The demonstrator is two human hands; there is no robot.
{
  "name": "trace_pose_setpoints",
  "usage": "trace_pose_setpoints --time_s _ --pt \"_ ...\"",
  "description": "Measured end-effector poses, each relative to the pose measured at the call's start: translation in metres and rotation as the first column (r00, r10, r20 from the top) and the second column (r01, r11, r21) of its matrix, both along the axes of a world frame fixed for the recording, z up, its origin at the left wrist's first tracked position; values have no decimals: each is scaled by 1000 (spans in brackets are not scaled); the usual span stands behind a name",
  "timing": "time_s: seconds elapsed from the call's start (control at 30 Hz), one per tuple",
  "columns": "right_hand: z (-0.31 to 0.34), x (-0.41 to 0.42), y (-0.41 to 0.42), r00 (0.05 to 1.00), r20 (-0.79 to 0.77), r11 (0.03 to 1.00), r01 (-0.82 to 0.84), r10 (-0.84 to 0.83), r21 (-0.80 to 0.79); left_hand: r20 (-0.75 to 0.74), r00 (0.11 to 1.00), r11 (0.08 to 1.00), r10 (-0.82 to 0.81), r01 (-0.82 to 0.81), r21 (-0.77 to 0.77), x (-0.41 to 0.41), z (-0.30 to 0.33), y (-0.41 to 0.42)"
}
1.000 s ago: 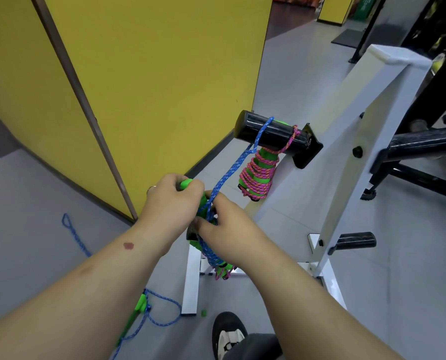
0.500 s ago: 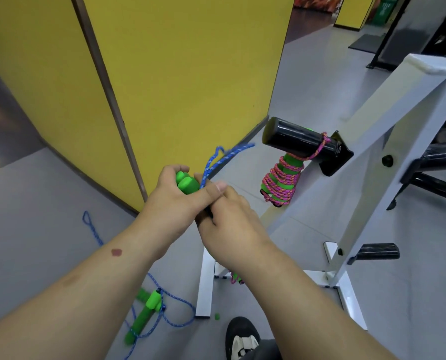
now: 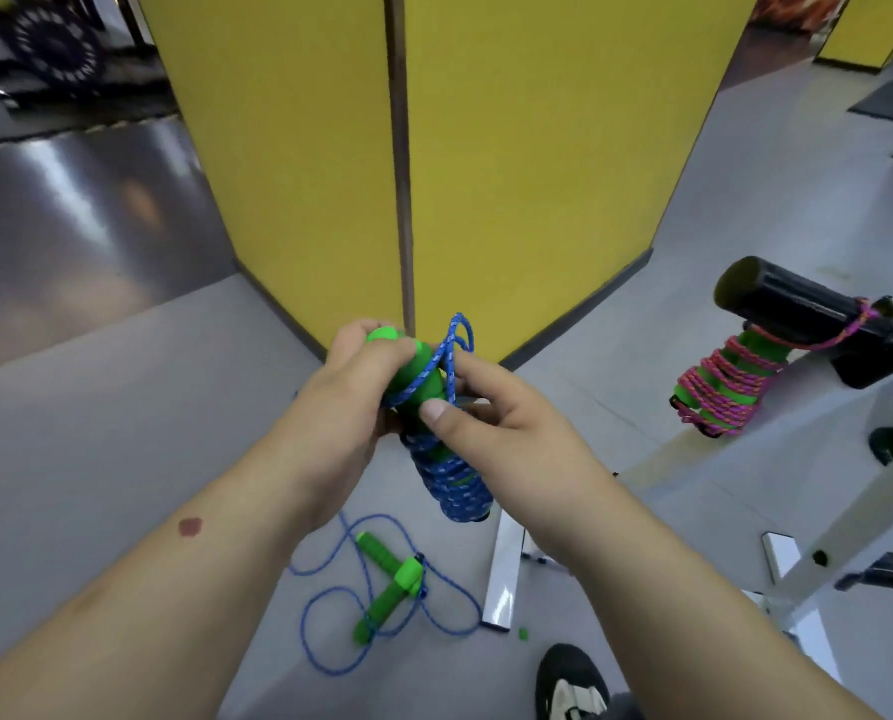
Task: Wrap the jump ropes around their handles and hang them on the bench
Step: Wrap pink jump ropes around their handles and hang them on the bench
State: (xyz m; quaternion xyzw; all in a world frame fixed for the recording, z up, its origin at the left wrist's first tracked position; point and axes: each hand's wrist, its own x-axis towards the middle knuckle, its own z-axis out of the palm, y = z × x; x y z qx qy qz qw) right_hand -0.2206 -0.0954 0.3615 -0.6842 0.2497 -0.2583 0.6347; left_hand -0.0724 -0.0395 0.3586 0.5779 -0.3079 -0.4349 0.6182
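The left hand (image 3: 353,402) curls its fingers around the green handles (image 3: 413,371). The right hand (image 3: 491,413) pinches the blue rope (image 3: 447,356) against them, wound coils (image 3: 454,483) hanging below both sets of fingers.

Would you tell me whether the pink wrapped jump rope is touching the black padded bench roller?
Touching: the head view shows the pink wrapped jump rope hanging from the black padded bench roller, its cord looped over the roller.
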Motion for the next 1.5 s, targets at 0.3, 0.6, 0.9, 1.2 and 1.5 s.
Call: trace_pose_setpoints --time_s 0.3,0.6,0.9,1.2,1.5 --pt "-1 52 17 990 104 971 -111 90 210 -49 995 996 82 -83 -26 31 -8 44" --pt "-35 70 1 987 139 858 -2 -80 513 -74 992 994 103 -100 51 51 -51 34" --pt "-45 70 -19 978 165 839 17 -126 544 -249 946 978 207 -197 62 58 -53 21" --pt "-43 65 -22 979 120 822 71 -167 565 -156 963 974 220 -210 80 38 -57 15" --pt "-38 65 -17 974 183 783 -7 -137 622 -119 963 959 244 -220 181 37 -57 14"
